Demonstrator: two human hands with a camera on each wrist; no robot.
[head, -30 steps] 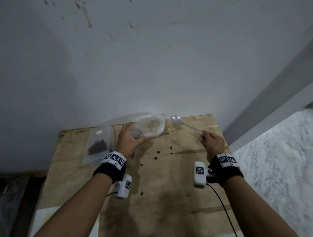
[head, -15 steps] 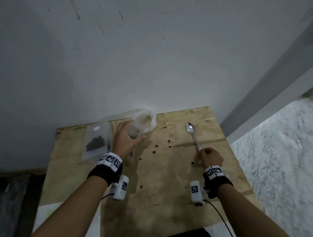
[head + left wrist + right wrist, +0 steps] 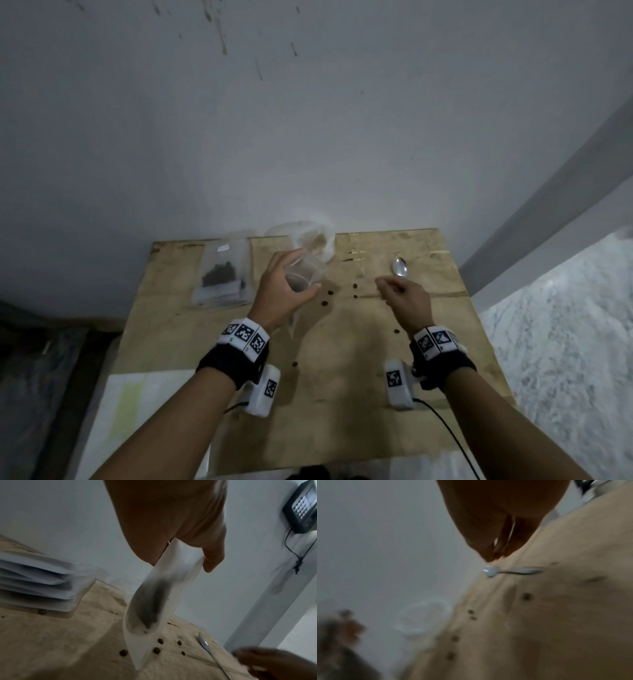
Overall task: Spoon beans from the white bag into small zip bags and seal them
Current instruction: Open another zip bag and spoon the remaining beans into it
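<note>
Zip bag [image 3: 155, 595] with beans hangs pinched at its top in your left hand [image 3: 279, 291], lifted off the table [image 3: 342, 394], likely ready for sealing. Right hand [image 3: 406, 298] holds nothing, fingers loosely curled; spoon [image 3: 400, 266] parked beside it. White bag [image 3: 317, 241] sits against the wall.

Bare forearms end in black wristbands [image 3: 233, 366] topped with white square-patterned marker blocks, each carrying a white cabled camera box [image 3: 399, 383].

Bean-filled zip bag [image 3: 150, 601] hanging upright
</note>
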